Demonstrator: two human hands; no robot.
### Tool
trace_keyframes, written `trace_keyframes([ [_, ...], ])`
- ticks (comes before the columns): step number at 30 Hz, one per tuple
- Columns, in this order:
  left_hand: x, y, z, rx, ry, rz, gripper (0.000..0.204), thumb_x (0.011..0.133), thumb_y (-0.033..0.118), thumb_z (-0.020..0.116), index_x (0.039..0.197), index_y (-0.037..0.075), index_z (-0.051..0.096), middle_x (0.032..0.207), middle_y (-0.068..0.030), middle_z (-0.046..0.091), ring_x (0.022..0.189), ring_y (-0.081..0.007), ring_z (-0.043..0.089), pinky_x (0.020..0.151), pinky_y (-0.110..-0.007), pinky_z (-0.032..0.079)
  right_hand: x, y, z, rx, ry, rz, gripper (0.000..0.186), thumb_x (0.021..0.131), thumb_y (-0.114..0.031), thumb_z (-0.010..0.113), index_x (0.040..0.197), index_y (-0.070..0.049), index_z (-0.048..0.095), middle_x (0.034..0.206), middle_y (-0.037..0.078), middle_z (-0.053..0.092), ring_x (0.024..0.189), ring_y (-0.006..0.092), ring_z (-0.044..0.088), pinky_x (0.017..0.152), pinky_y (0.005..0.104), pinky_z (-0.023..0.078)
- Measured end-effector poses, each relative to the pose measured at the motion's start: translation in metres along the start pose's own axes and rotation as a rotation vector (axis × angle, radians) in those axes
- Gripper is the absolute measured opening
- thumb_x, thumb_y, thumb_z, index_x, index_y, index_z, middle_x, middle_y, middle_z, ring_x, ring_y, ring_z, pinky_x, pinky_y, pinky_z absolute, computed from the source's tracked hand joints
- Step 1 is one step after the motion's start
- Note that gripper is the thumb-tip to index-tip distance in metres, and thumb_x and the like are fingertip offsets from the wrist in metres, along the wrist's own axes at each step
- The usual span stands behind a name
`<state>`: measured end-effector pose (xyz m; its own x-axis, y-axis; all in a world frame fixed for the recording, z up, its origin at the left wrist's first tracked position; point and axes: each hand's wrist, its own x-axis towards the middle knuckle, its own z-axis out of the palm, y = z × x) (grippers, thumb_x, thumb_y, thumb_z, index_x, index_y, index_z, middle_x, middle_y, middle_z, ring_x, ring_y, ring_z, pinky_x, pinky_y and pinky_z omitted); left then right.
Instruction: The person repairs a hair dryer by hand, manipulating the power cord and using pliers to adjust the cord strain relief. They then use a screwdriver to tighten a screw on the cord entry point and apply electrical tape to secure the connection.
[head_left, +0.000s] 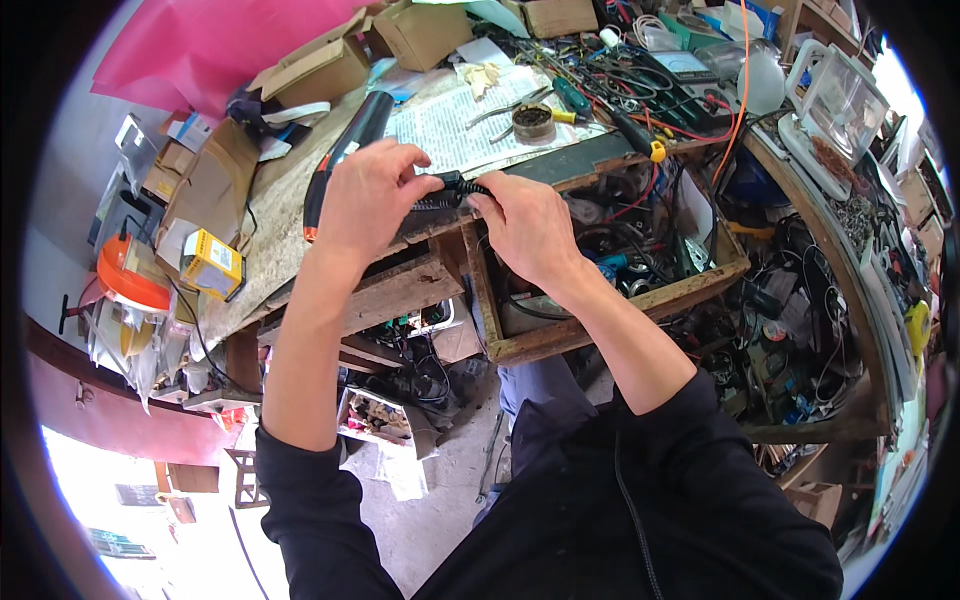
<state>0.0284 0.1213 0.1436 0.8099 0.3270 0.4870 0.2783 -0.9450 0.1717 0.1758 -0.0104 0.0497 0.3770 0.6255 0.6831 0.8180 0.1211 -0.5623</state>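
Note:
Over the front edge of the workbench, both my hands are closed on a black cord (458,184) with a ribbed sleeve. My left hand (368,195) pinches its left end between thumb and fingers, and my right hand (530,222) grips the ribbed part on the right. The left hand's fingers partly cover a black and orange tool (372,118), shaped like a hair dryer, lying on the bench. Whether the cord joins this tool is hidden behind my hand.
Below my right forearm an open wooden drawer (620,325) holds tangled wires and parts. A printed sheet (440,120), a small round tin (533,125) and a yellow-ended screwdriver (640,138) lie behind my hands. A yellow box (213,265) stands at the left edge.

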Motion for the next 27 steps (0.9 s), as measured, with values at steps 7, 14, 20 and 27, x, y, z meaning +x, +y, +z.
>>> trace_keyframes([
  [7,0.016,-0.016,-0.004,0.109,-0.182,0.139,0.020,0.092,0.020,0.073,0.099,0.002,0.077,0.087,-0.0191,0.072,0.082,-0.0360,0.067,0.074,-0.045,0.052,0.008,-0.002,-0.003,0.027,-0.050,0.039,0.018,0.096,-0.019,0.067,0.098,-0.001,0.065,0.090,0.020,0.071,0.088,0.0435,0.068,0.075,0.0533,0.052],
  [14,0.009,-0.014,0.010,0.309,-0.179,0.174,0.022,0.096,0.022,0.069,0.087,0.002,0.071,0.081,-0.0188,0.069,0.082,-0.0375,0.065,0.074,-0.049,0.053,0.003,0.006,0.003,0.051,-0.024,-0.046,0.017,0.095,-0.017,0.068,0.099,-0.001,0.065,0.089,0.021,0.070,0.086,0.0427,0.068,0.074,0.0522,0.053],
  [20,-0.002,-0.014,0.022,0.356,-0.065,0.218,0.023,0.096,0.023,0.069,0.082,0.005,0.069,0.078,-0.0138,0.068,0.080,-0.0332,0.066,0.069,-0.045,0.054,-0.006,0.003,0.019,0.019,0.041,-0.089,0.016,0.093,-0.015,0.069,0.089,-0.002,0.061,0.080,0.019,0.067,0.075,0.0417,0.067,0.065,0.0508,0.052],
  [27,-0.009,-0.018,0.028,0.388,0.011,0.261,0.019,0.094,0.022,0.070,0.083,0.007,0.069,0.078,-0.0094,0.069,0.079,-0.0288,0.066,0.066,-0.041,0.056,-0.011,0.003,0.031,-0.077,0.098,-0.152,0.018,0.094,-0.015,0.068,0.087,-0.004,0.055,0.074,0.016,0.064,0.068,0.0383,0.066,0.060,0.0477,0.053],
])
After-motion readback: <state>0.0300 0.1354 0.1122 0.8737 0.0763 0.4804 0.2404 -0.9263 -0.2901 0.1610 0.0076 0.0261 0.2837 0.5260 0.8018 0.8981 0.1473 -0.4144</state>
